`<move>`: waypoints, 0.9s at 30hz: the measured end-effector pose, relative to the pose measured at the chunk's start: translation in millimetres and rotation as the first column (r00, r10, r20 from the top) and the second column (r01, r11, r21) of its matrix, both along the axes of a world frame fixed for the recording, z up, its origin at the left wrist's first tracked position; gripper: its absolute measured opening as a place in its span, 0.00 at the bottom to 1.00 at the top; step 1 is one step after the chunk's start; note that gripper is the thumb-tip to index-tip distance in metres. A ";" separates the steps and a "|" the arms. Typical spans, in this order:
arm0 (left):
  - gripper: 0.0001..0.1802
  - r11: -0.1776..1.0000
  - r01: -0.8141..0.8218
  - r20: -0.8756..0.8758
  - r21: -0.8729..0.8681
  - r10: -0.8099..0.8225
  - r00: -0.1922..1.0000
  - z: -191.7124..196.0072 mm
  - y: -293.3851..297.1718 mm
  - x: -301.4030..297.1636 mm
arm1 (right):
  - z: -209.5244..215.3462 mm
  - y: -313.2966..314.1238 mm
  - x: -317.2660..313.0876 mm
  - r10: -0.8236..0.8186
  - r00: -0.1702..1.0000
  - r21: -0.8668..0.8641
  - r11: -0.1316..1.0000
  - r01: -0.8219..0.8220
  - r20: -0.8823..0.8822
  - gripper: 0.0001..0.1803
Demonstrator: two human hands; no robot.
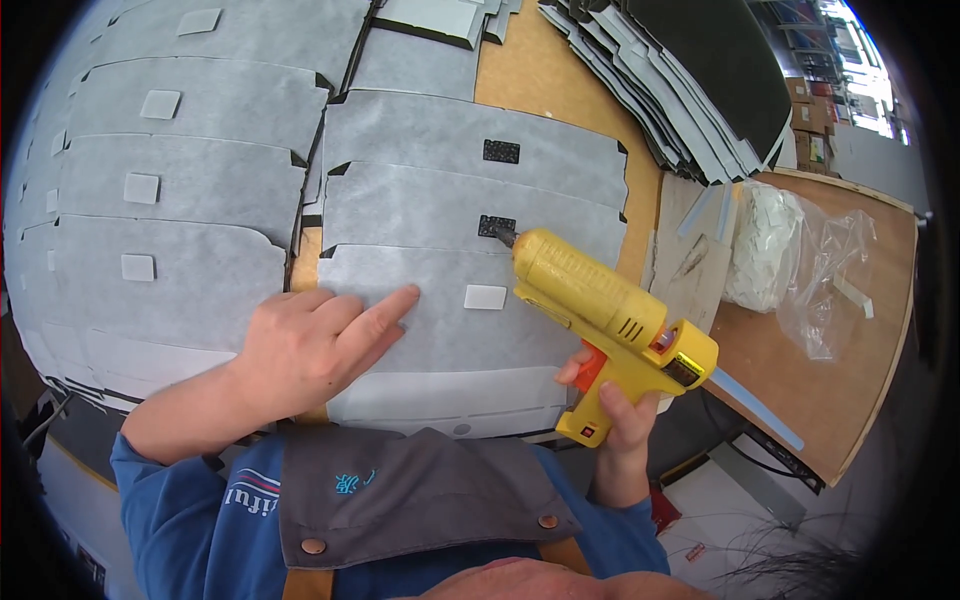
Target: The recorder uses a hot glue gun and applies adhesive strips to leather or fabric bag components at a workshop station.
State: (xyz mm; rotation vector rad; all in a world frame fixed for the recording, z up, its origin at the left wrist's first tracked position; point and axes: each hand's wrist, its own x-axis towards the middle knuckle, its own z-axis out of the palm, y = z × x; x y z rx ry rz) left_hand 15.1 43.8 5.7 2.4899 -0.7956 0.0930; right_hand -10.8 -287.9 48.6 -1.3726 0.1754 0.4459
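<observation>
My right hand [628, 415] is closed round the grip of a yellow hot glue gun [590, 290], a finger at its orange trigger. The gun's nozzle reaches a small black speckled patch [491, 226] on a grey fabric-like panel [420, 205]; whether it touches cannot be told. A pale glue stick [757, 408] sticks out of the gun's back. My left hand [310, 345] holds nothing and rests on the nearest panels, index finger stretched out and the others partly bent. Close to the gun lies a white rectangular patch [485, 297]. Another black patch [501, 151] is on the panel beyond.
Overlapping grey panels with white patches [141, 188] cover the left side. A stack of black and grey panels [690, 80] stands at the far right. On a wooden surface [850, 400] at the right lie a white bundle [765, 245] and a clear plastic bag [825, 290].
</observation>
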 end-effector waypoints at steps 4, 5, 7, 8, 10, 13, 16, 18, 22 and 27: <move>0.27 1.000 0.005 -0.006 0.011 -0.005 1.000 0.9 0.3 0.1 | -2.0 9.1 5.5 -0.019 1.000 -0.035 0.999 0.019 -0.008 0.31; 0.27 1.000 0.004 -0.007 0.011 -0.004 1.000 0.7 0.3 0.0 | -2.4 11.0 6.0 -0.051 0.999 -0.082 0.995 0.052 0.007 0.33; 0.27 1.000 0.003 -0.001 0.002 -0.003 1.000 0.1 0.3 -0.1 | -3.1 10.2 7.0 -0.041 0.999 -0.083 0.996 0.041 0.004 0.33; 0.27 1.000 0.002 -0.002 0.002 -0.002 1.000 0.2 0.6 -0.2 | -3.3 9.2 7.4 -0.031 1.000 -0.082 0.996 0.031 0.003 0.33; 0.27 1.000 0.002 0.001 0.002 -0.002 1.000 0.3 1.0 -0.5 | -5.0 1.3 7.4 0.023 1.000 -0.050 0.998 -0.022 0.008 0.31; 0.27 1.000 0.003 0.004 0.000 -0.003 1.000 -0.4 0.6 -0.1 | -4.9 0.9 7.1 0.066 0.998 -0.009 0.998 -0.066 0.020 0.29; 0.27 1.000 0.003 -0.001 0.001 -0.003 1.000 -0.5 0.5 0.1 | -4.4 0.9 6.3 0.057 0.998 -0.002 0.998 -0.057 0.029 0.29; 0.27 1.000 0.005 -0.002 0.001 -0.005 1.000 -0.4 0.4 0.3 | -3.7 1.6 5.3 0.057 0.998 -0.003 0.998 -0.057 0.033 0.28; 0.27 1.000 0.004 -0.006 -0.002 -0.004 1.000 0.1 0.3 0.4 | -2.7 1.5 2.6 -0.075 0.997 -0.138 0.987 0.078 0.025 0.31; 0.28 1.000 0.005 -0.006 -0.003 -0.005 1.000 -0.9 0.6 -0.4 | -3.2 -0.9 -0.3 -0.107 0.994 -0.128 0.986 0.109 0.022 0.30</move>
